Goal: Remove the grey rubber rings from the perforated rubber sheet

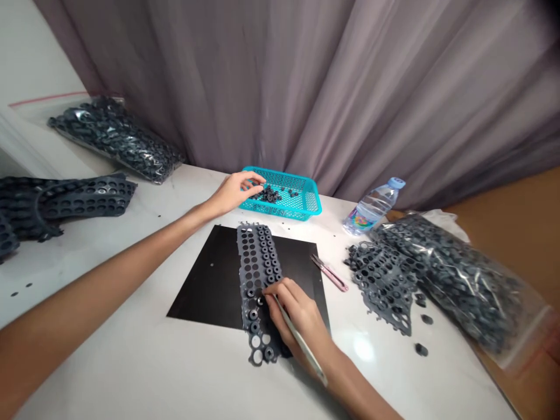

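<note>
My left hand [240,190] hovers over the near left rim of a turquoise plastic basket [312,204], fingers stretched and slightly apart, with no object visible in them. Small black rubber rings [271,195] lie inside the basket. My right hand [300,312] grips a slim, pale pen-shaped tool [297,335], its tip down at a black rubber sheet [251,256]. Rows of round holes run along the sheet's left side, and ring-shaped pieces [268,254] still sit in its right side. Part of the sheet is hidden under my right hand. Beneath lies a black mat [205,286].
A pink utility knife [330,273] lies right of the mat. Beyond it are a water bottle [374,207], a punched rubber sheet [385,286] and a bag of black pieces [464,286]. Another filled bag [118,140] and rubber sheets [87,198] lie at left.
</note>
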`<state>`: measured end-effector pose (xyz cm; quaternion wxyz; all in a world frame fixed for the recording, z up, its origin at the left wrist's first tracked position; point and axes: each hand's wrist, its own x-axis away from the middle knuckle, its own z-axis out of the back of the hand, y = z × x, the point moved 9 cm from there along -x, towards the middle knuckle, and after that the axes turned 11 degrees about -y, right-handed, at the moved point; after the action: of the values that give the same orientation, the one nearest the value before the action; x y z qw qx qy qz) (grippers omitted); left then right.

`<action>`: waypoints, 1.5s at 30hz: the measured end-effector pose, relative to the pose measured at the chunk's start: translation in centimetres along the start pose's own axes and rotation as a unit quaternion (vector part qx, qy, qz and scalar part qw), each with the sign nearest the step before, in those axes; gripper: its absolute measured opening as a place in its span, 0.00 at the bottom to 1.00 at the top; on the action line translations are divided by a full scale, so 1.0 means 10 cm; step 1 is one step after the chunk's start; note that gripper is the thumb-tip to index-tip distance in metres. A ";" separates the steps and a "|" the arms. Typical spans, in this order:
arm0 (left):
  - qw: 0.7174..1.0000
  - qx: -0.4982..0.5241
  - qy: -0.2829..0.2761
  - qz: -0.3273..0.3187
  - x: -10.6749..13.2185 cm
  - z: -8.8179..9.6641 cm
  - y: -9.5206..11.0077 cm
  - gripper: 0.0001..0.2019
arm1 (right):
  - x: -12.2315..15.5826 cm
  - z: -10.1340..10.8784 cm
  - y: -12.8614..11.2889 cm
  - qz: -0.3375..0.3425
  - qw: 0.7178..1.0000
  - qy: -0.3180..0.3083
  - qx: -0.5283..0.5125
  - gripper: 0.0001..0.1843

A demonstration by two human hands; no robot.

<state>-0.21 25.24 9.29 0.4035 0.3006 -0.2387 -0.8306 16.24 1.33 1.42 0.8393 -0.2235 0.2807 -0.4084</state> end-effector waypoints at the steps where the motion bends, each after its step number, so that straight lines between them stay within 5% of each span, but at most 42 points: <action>1: 1.000 -0.018 0.003 0.003 -0.14 0.04 -0.01 0.14 | 0.01 -0.01 0.00 0.005 1.000 0.012 0.012 0.09; 4: 0.998 -0.060 0.013 0.008 -0.15 0.04 0.01 0.15 | 0.04 -0.04 0.04 -0.008 0.998 0.043 0.041 0.09; 7: 0.994 -0.100 -0.007 0.031 0.31 -0.16 -0.02 0.08 | 0.05 -0.05 0.02 -0.016 0.997 0.045 0.061 0.08; 12: 0.982 -0.148 -0.034 0.114 0.89 -0.53 -0.29 0.13 | 0.02 -0.01 -0.05 -0.026 0.997 0.014 0.073 0.08; 18: 0.986 -0.129 -0.042 0.096 0.70 -0.76 -0.39 0.05 | 0.01 0.02 -0.02 -0.024 0.997 0.033 0.065 0.08; 28: 0.992 -0.081 0.054 0.080 0.48 -0.62 -0.47 0.07 | -0.16 0.20 0.13 -0.050 0.995 0.079 -0.037 0.07; 34: 0.997 -0.064 0.003 0.044 0.95 -0.56 0.04 0.09 | -0.03 0.34 0.21 -0.111 0.975 0.107 -0.163 0.08; 39: 0.975 0.062 -0.211 -0.029 1.64 -0.85 0.66 0.10 | 0.04 0.11 0.33 -0.213 0.925 -0.027 -0.313 0.12; 45: 0.956 0.062 -0.284 -0.035 1.91 -1.02 0.74 0.07 | 0.10 -0.10 0.31 -0.225 0.899 -0.097 -0.364 0.02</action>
<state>1.33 3.94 0.96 0.2701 0.0851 -0.3838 -0.8789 17.80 2.16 -1.49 0.6081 -0.6093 0.2693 -0.4318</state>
